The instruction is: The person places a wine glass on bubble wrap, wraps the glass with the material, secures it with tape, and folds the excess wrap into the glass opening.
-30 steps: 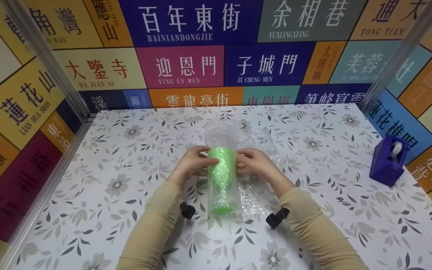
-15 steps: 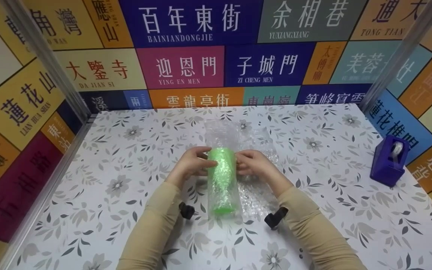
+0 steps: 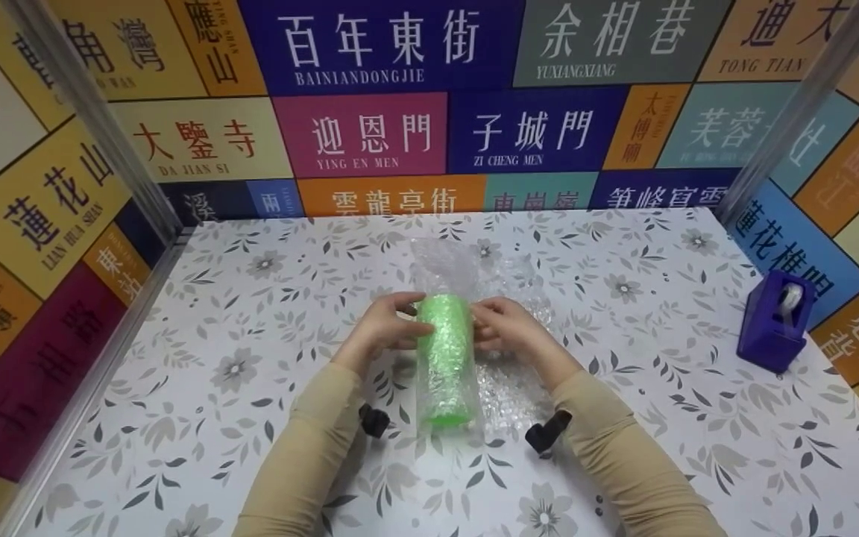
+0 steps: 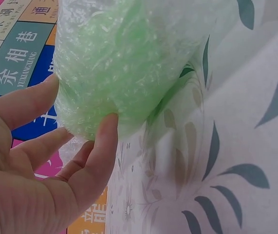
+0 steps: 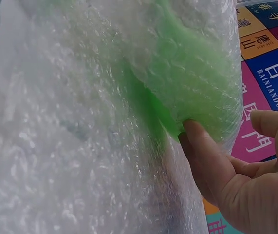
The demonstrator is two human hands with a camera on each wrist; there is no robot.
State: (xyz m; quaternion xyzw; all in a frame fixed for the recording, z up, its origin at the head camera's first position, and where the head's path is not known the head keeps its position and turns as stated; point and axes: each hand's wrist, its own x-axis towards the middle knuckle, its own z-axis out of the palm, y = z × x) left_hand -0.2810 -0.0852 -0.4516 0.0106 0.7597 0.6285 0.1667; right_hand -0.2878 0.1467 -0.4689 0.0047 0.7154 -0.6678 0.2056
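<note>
A bright green cylinder (image 3: pixel 448 358) lies lengthwise on the table, wrapped in clear bubble wrap (image 3: pixel 515 395) that spreads out flat to its right. My left hand (image 3: pixel 388 324) holds its left side near the far end, the thumb over the top; in the left wrist view, thumb and fingertips (image 4: pixel 107 126) press the wrapped end from different sides. On the opposite side, my right hand (image 3: pixel 508 324) touches the roll with its fingertips. Those fingers (image 5: pixel 199 141) meet the wrap low on the cylinder in the right wrist view, while the thumb stands apart from it.
A purple tape dispenser (image 3: pixel 776 321) stands at the table's right edge. The table (image 3: pixel 250 425) wears a white floral cover. Walls of colourful sign panels (image 3: pixel 370 134) enclose its back and sides. A loose flap of wrap (image 3: pixel 444 261) sticks out beyond the cylinder's far end.
The wrapped cylinder has shifted slightly to the right, and the loose flap at its far end has creased over. Both hands keep nearly the same places beside it.
</note>
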